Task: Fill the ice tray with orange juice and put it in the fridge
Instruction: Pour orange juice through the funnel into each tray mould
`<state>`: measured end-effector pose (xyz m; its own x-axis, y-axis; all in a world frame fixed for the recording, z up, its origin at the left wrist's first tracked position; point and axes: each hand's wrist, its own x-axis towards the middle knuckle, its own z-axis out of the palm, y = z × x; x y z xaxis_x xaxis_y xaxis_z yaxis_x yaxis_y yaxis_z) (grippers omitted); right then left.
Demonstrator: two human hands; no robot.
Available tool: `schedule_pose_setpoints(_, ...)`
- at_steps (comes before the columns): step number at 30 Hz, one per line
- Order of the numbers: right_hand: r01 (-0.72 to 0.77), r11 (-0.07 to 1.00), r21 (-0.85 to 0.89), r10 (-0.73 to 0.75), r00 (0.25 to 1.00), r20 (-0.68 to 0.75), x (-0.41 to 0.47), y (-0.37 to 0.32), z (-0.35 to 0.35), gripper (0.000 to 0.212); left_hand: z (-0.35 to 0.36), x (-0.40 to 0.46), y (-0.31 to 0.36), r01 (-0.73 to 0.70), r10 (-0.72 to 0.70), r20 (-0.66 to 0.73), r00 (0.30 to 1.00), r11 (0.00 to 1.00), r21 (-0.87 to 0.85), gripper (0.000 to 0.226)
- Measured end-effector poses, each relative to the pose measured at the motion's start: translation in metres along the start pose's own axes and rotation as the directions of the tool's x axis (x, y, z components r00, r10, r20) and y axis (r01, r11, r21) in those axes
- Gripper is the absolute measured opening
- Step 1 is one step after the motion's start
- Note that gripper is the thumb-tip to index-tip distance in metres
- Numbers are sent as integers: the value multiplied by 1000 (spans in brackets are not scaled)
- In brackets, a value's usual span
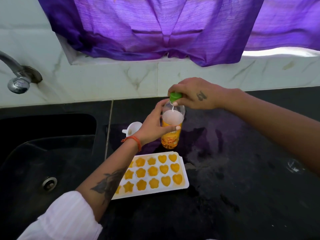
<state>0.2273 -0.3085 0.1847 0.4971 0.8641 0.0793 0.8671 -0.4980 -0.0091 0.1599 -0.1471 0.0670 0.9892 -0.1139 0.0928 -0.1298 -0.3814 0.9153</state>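
White ice tray point(183, 172) sits flat on black counter point(242, 170), star, flower and heart cells all holding orange juice. Juice bottle point(172, 129) stands upright just behind tray, roughly half full. Left hand point(152, 125) grips bottle body; right hand point(194, 94) pinches green cap point(175, 96) on top. White funnel point(132, 128) behind left wrist, partly hidden. Black sink point(43, 161) left, tap point(15, 73) above. Purple curtain point(155, 28) behind.

Person's arms: clothing and markings

Left arm point(110, 172) is wearing a rolled white sleeve point(64, 217), an orange thread bracelet point(133, 142) and a dark forearm tattoo point(108, 183); right hand point(195, 94) is showing a small tattoo point(201, 96).
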Motion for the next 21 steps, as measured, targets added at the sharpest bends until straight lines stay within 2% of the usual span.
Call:
schedule_pose_setpoints(2,-12,999,-40,9,998,-55,-1,-3,6,43,2,-1,1,3,-3,-5,1000,1000,7,82)
schedule_pose_setpoints(6,-32,988,-150,15,993,-118,-6,-8,10,45,2,-2,-1,0,0,-17,1000,1000,7,79)
schedule_pose_setpoints(10,-297,931,-213,248,941,-228,-3,-29,23,52,7,0,3,2,-1,-37,999,999,51,87)
schedule_pose_setpoints(12,-384,898,-213,332,911,-243,0,-36,23,53,8,1,4,17,-15,-37,999,998,57,87)
schedule_pose_setpoints(14,-331,919,-214,281,931,-231,0,-32,18,51,6,0,3,18,-17,-23,1000,998,59,86)
schedule_pose_setpoints(18,-33,970,-242,-9,986,-169,-1,-20,8,47,1,-1,5,6,-9,39,999,998,55,82)
schedule_pose_setpoints(21,-47,956,-289,-20,974,-226,-3,-20,14,43,5,0,3,4,-7,29,1000,996,92,82)
